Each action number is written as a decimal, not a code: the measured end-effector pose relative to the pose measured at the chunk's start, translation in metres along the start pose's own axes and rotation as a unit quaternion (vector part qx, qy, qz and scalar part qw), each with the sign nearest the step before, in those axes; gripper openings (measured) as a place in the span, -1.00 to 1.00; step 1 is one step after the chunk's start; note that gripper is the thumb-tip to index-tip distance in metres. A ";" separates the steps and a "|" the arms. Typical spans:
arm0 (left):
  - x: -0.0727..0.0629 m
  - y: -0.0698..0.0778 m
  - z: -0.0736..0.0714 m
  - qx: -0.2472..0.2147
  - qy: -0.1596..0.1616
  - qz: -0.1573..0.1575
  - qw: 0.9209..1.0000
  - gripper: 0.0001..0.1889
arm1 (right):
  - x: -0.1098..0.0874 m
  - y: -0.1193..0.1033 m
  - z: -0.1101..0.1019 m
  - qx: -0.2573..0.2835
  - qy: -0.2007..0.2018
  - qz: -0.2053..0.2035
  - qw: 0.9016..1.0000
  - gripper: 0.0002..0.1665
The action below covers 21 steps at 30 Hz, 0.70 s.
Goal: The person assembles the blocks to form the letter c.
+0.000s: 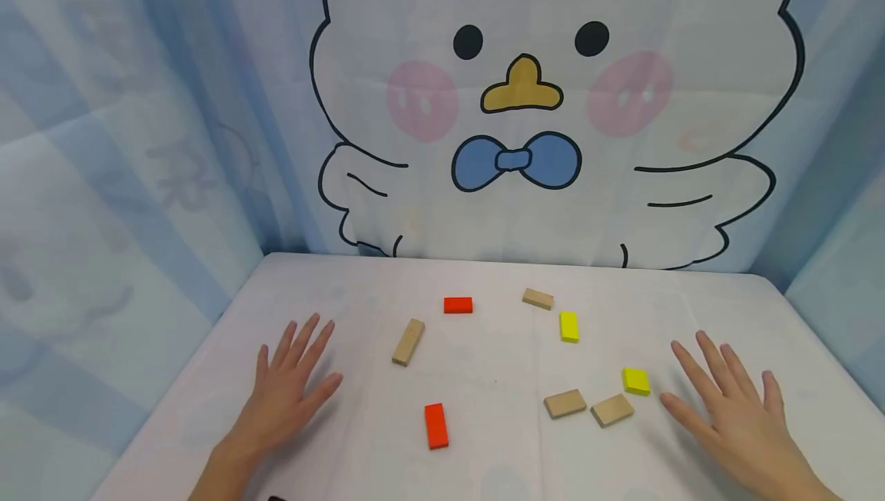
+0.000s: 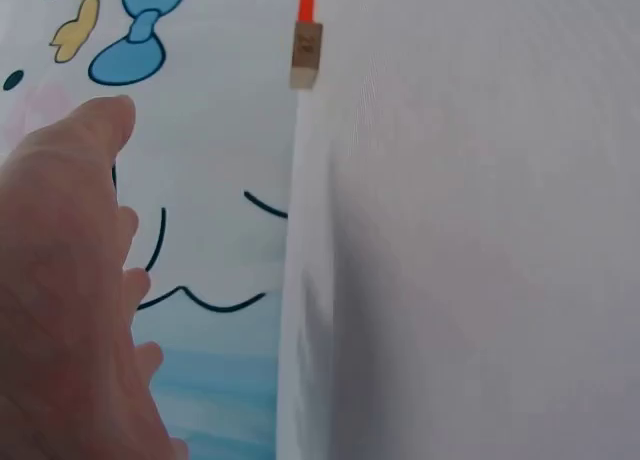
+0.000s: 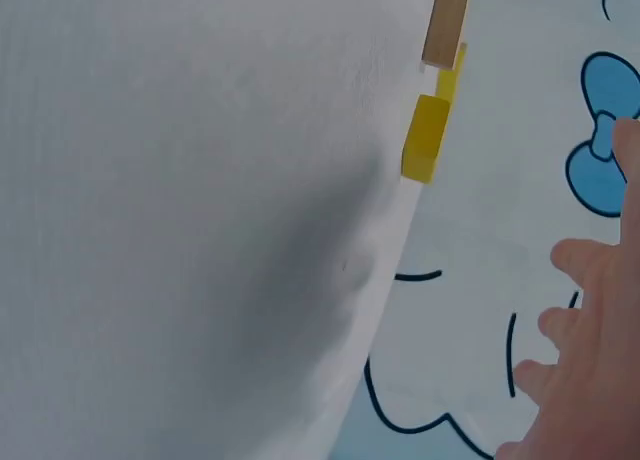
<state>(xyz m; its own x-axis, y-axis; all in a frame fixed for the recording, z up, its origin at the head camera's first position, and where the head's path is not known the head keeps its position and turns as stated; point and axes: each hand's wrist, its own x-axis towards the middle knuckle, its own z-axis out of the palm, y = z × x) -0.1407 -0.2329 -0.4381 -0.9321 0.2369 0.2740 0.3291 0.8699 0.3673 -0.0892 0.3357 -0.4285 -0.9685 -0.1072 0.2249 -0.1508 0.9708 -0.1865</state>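
My left hand is held at the table's left side with its fingers spread, holding nothing. The closest block to it is a plain wooden block, lying at a slant. A red block lies nearer the front, and another red block farther back. My right hand, fingers apart and nothing in it, is at the right beside a yellow block. Two wooden blocks, one left and one right, lie close together there. Farther back are a second yellow block and a wooden block.
A white cloth covers the table. Behind it hangs a curtain printed with a cartoon bird, and pale blue curtains close in the sides. The tip of a dark object shows at the front edge of the head view.
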 end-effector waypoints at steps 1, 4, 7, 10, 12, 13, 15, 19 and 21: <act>0.001 0.001 0.002 -0.002 -0.001 -0.001 1.000 -0.23 | 0.002 -0.003 0.001 0.003 -0.003 -0.001 1.000 -0.02; 0.004 0.004 0.009 -0.006 0.000 0.004 1.000 -0.23 | 0.007 -0.011 0.003 0.015 -0.002 -0.005 1.000 -0.02; 0.008 0.006 0.015 -0.010 0.002 0.015 1.000 -0.23 | 0.011 -0.019 0.006 0.033 0.014 -0.018 0.999 -0.03; 0.012 0.006 0.021 -0.023 0.006 0.030 0.999 -0.22 | 0.017 -0.027 0.007 0.062 0.040 -0.041 0.996 -0.04; 0.015 0.007 0.024 -0.037 0.007 0.040 0.998 -0.22 | 0.022 -0.032 0.008 0.085 0.054 -0.055 0.993 -0.05; 0.017 0.007 0.026 -0.043 0.005 0.043 0.998 -0.22 | 0.025 -0.035 0.008 0.096 0.060 -0.061 0.992 -0.06; 0.021 0.009 0.030 -0.059 0.001 0.052 0.997 -0.21 | 0.029 -0.039 0.009 0.123 0.067 -0.074 0.987 -0.07; 0.029 0.012 0.039 -0.087 -0.005 0.072 0.994 -0.21 | 0.036 -0.048 0.012 0.187 0.063 -0.093 0.976 -0.11; 0.034 0.014 0.043 -0.097 -0.006 0.084 0.992 -0.22 | 0.039 -0.054 0.014 0.224 0.054 -0.096 0.968 -0.12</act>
<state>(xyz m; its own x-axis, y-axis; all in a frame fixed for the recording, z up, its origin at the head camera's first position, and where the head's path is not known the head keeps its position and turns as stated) -0.1739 -0.1943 -0.4619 -0.8626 0.3781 0.3360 0.5023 0.7186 0.4808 -0.1220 0.2762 -0.4229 -0.8914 -0.2300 0.3905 -0.4201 0.7427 -0.5214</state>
